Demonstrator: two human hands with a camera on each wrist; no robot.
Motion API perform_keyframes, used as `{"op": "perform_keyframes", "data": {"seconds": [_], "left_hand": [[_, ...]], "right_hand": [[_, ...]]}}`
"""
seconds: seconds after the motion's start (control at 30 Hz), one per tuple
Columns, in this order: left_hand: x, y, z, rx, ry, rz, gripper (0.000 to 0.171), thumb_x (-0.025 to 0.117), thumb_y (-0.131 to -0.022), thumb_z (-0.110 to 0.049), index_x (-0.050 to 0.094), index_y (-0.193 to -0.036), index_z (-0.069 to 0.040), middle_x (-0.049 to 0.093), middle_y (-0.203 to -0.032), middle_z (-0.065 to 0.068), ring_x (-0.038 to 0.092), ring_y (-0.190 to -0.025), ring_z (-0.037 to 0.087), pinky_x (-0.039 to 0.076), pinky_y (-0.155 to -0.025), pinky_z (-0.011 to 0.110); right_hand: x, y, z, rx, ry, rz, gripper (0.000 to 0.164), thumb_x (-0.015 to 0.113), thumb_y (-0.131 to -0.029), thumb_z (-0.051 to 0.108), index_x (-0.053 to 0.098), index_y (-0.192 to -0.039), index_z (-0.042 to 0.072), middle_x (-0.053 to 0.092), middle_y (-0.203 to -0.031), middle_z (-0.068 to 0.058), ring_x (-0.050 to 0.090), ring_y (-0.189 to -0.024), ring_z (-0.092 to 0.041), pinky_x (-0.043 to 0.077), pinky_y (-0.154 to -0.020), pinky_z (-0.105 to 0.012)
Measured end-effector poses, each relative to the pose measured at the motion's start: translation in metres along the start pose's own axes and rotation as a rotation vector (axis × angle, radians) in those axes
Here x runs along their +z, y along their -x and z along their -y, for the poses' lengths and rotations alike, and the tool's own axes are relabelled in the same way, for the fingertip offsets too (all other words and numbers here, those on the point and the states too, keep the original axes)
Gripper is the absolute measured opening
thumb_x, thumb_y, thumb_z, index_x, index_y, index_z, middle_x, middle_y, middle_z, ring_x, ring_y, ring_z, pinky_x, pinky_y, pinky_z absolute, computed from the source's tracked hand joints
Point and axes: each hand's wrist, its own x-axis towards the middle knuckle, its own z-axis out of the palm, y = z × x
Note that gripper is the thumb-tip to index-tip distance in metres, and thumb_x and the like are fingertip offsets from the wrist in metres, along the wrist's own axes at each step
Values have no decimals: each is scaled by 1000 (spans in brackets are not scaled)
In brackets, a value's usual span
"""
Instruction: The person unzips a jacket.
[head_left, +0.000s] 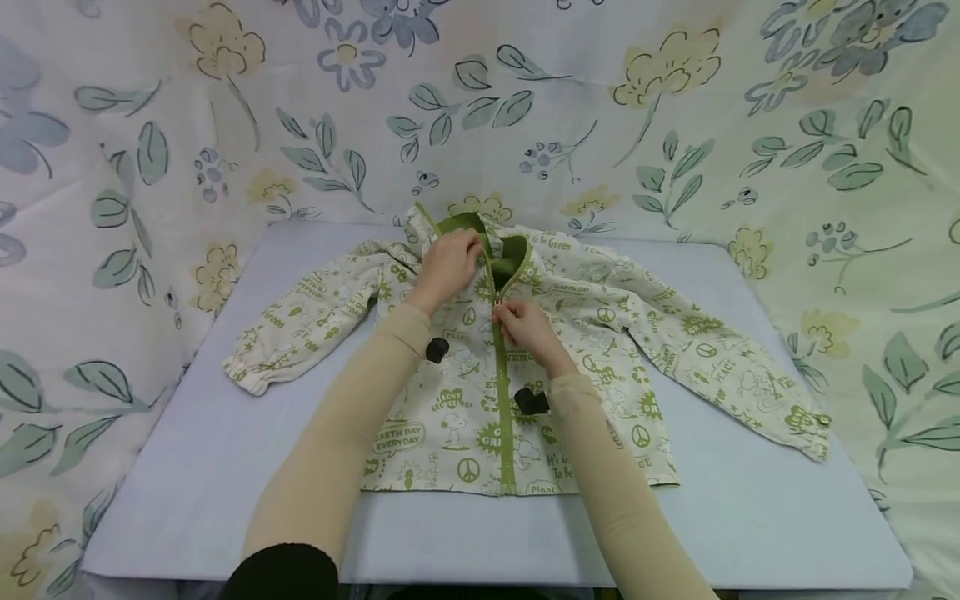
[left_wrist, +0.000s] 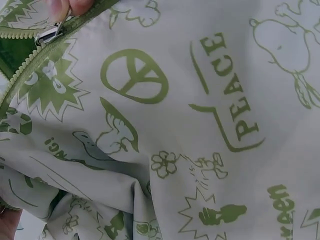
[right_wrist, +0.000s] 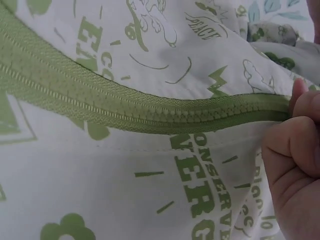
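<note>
A white jacket [head_left: 450, 400] with green prints and a green lining lies spread on the table, front side up. Its green zipper [head_left: 504, 417] is closed from the hem up to the upper chest, with the collar [head_left: 512, 258] parted above. My left hand [head_left: 446, 271] grips the jacket near the left side of the collar; the fingertips are partly hidden. At the top of the closed stretch, my right hand [head_left: 527, 329] pinches the zipper pull. The metal slider [left_wrist: 49, 35] shows in the left wrist view, just below the right fingertips [left_wrist: 75, 6].
Both sleeves stretch outward, the left sleeve [head_left: 300, 325] bent and the right sleeve [head_left: 720, 367] reaching toward the table's right edge. The white table [head_left: 187, 483] shows around the jacket. A floral cloth [head_left: 480, 108] hangs behind and at the sides.
</note>
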Motion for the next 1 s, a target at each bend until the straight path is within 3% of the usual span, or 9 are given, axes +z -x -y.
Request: {"op": "perform_keyframes", "data": {"seconds": [0.37, 0.53, 0.83, 1.0], "left_hand": [[2, -6, -4, -101, 39, -37, 19, 39, -93, -22, 54, -101, -13, 50, -89, 0, 45, -72, 13, 38, -63, 27], [1, -7, -4, -106, 48, -49, 20, 40, -93, -22, 55, -101, -12, 50, -89, 1, 45, -72, 13, 38, -62, 27], [3, -9, 3, -145, 85, -78, 19, 40, -93, -23, 54, -98, -13, 51, -88, 0, 46, -72, 13, 39, -63, 27], [0, -10, 4, -136, 88, -86, 20, 39, -93, -22, 55, -98, -11, 50, -87, 2, 46, -71, 14, 38, -62, 27]], "right_hand": [[0, 1, -8, 46, 60, 63, 33, 44, -91, 31, 64, -85, 7, 41, -46, -5, 27, -34, -13, 25, -35, -27], [-1, 1, -11, 50, 39, 80, 32, 44, -91, 30, 64, -84, 6, 40, -46, -5, 25, -34, -13, 23, -34, -27], [-2, 5, -17, 76, 140, 175, 31, 45, -91, 30, 66, -85, 9, 40, -45, -5, 28, -36, -15, 29, -39, -28], [-3, 8, -21, 84, 142, 217, 30, 45, -91, 31, 66, -84, 10, 38, -43, -5, 25, -35, -15, 27, -37, -28]]}}
